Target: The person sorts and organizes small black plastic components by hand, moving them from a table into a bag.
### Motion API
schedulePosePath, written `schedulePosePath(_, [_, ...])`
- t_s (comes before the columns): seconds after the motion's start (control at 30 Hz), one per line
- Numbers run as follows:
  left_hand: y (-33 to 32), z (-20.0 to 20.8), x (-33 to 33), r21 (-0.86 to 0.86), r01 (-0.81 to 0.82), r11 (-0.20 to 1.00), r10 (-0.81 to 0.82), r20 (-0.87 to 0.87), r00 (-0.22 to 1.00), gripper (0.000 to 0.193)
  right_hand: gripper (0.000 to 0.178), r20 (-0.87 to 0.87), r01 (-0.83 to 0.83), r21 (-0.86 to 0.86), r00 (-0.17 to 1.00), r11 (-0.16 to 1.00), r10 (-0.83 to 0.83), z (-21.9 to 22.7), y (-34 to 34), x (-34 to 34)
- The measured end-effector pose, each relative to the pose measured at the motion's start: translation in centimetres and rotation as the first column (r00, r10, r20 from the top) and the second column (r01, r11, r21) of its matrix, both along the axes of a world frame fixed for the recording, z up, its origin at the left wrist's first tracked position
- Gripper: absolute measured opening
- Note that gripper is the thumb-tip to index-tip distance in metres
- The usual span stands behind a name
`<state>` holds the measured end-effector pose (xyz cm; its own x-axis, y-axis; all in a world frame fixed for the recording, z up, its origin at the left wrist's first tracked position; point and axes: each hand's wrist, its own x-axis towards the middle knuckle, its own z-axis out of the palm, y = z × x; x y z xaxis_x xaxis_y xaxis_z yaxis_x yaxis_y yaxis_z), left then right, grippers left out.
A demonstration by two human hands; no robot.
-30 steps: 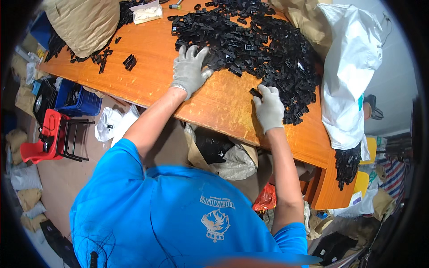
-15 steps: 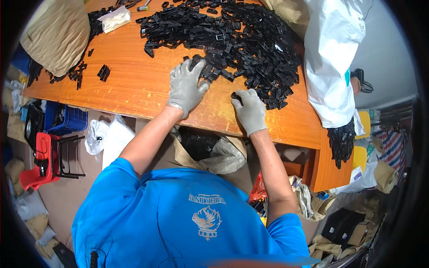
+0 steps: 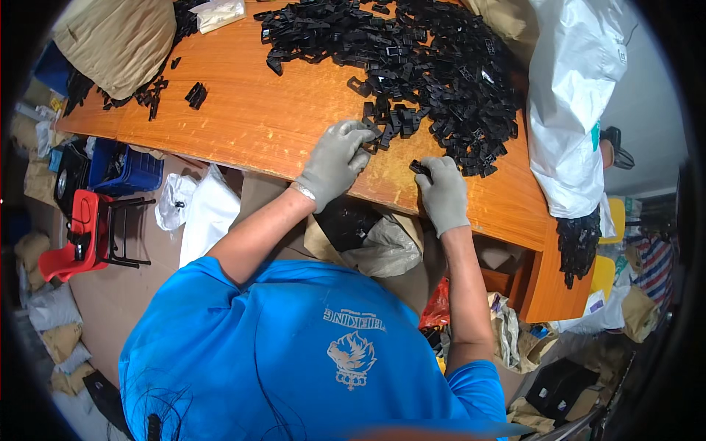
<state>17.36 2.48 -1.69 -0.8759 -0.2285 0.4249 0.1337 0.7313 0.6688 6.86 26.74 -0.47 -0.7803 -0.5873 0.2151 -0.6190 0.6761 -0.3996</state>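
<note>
A large heap of small black plastic parts [image 3: 441, 81] is spread over the wooden table [image 3: 250, 110]. Grey gloves cover both hands. At the near edge of the heap, my left hand [image 3: 334, 163] lies with thumb and fingers apart, its fingertips touching a few loose parts. My right hand [image 3: 446, 195] is closer to the table's front edge, closed around one black plastic part [image 3: 419, 167] that pokes out between thumb and fingers. The rest of that part is hidden by the glove.
A white sack [image 3: 573, 110] stands at the table's right, with black parts [image 3: 577, 246] hanging below it. A brown paper bag [image 3: 118, 44] and a few scattered parts [image 3: 196, 95] are at the left. A red chair [image 3: 81, 235] and blue crate [image 3: 136, 169] stand on the floor.
My left hand has drawn back from the heap toward me, and its fingers are less spread. A few parts now lie nearer. My right hand still holds its part. The view has shifted slightly.
</note>
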Motion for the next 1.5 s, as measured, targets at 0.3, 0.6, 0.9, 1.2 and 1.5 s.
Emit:
schedulePosePath(0.3, [0.5, 1.2, 0.3, -0.170, 0.042, 0.985, -0.010, 0.185, 0.983, 0.043, 0.027, 0.059, 0.015, 0.023, 0.998, 1.000, -0.017, 0.8, -1.4, 1.6])
schedulePosePath(0.6, [3.7, 1.3, 2.4, -0.079, 0.157, 0.984, -0.130, 0.271, 0.954, 0.045, 0.028, 0.013, 0.066, -0.058, 0.998, 0.996, -0.065, -0.2, -1.7, 2.6])
schedulePosePath(0.9, [1.5, 3.0, -1.2, -0.303, 0.237, 0.923, -0.169, 0.234, 0.957, 0.032, 0.026, 0.032, 0.143, -0.123, 0.990, 0.982, -0.140, 0.7, -0.1, 3.3])
schedulePosePath(1.2, [0.5, -0.6, -2.6, -0.156, 0.245, 0.957, -0.208, 0.223, 0.952, 0.029, 0.021, -0.106, -0.054, -0.288, 0.994, 0.956, 0.024, 0.2, -3.3, 3.5])
schedulePosePath(1.5, [-0.2, 1.3, -1.9, 0.090, 0.311, 0.946, -0.323, 0.348, 0.880, 0.030, 0.024, 0.012, -0.023, -0.150, 1.000, 0.988, 0.026, 0.7, -3.2, 3.9])
